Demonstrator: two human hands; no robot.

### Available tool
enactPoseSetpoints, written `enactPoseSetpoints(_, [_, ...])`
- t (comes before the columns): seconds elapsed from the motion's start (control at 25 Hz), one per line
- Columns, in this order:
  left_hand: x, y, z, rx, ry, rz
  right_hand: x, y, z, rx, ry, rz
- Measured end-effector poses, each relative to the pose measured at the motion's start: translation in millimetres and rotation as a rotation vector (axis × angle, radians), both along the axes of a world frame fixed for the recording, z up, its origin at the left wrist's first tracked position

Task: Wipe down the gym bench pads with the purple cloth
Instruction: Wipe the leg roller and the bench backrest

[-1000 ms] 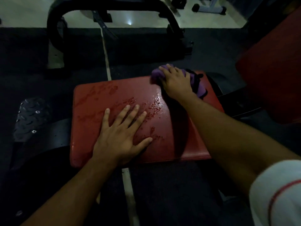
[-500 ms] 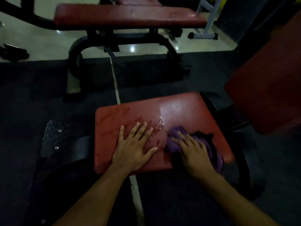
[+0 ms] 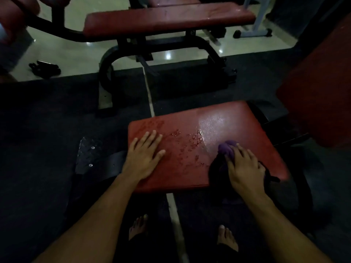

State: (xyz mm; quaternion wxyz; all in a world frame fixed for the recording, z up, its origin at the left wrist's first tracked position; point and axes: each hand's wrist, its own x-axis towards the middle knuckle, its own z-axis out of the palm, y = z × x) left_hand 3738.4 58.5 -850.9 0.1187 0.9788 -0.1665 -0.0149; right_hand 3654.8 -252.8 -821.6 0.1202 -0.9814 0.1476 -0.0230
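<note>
We count two hands, the left hand and the right hand, and one purple cloth. We see three red pads clearly: the near pad, a long pad behind it, and an upright pad at the right. Two bare feet show below. One dark bundle lies on the pale floor.

Open across the middle and far right of the red seat pad, wet with droplets between the left hand pressed flat at its left end and the right hand on the purple cloth near the front. Hemmed in on the right by a tilted red back pad (close above that edge). Blocked beyond the dark floor strip by another bench on its black frame.
</note>
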Motion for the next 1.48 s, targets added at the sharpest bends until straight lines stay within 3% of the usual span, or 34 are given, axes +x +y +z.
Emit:
enactPoseSetpoints(0.12, [-1.1,17.6,-5.8,-0.022,0.017,0.064,-4.9,15.8,-19.8,-0.140,0.123,0.035])
enactPoseSetpoints(0.32, [3.2,16.5,-14.5,-0.130,-0.030,0.087,12.0,53.0,-18.0,-0.151,0.102,0.075])
enactPoseSetpoints(0.56, [5.2,17.2,-23.0,-0.156,-0.118,0.100,-3.4,147.8,-18.9,-0.161,0.051,0.516])
enactPoseSetpoints(0.72, [6.4,18.2,-24.5,-0.151,-0.129,0.101,-27.9,127.4,-21.5,-0.152,0.010,0.704])
enactPoseSetpoints(0.8, [6.2,17.7,-25.5,-0.155,-0.133,0.103,-29.6,101.6,-23.4,-0.157,-0.025,0.711])
enactPoseSetpoints(0.96, [5.8,16.5,-24.4,-0.166,-0.124,0.108,-9.6,59.1,-20.1,-0.167,0.032,0.477])
enactPoseSetpoints(1.12, [6.4,14.3,-25.5,-0.138,-0.134,0.122,24.6,95.5,-24.0,-0.099,-0.004,0.291])
enactPoseSetpoints(1.28, [4.6,12.9,-21.9,-0.147,-0.144,0.125,5.9,149.8,-22.3,-0.058,-0.013,0.547])
enactPoseSetpoints(1.4, [4.6,14.6,-21.5,-0.149,-0.143,0.108,-9.8,142.0,-8.2,-0.003,0.048,0.757])
enactPoseSetpoints(1.48, [4.9,14.4,-22.8,-0.149,-0.144,0.113,-11.5,117.7,6.5,0.080,0.071,0.775])
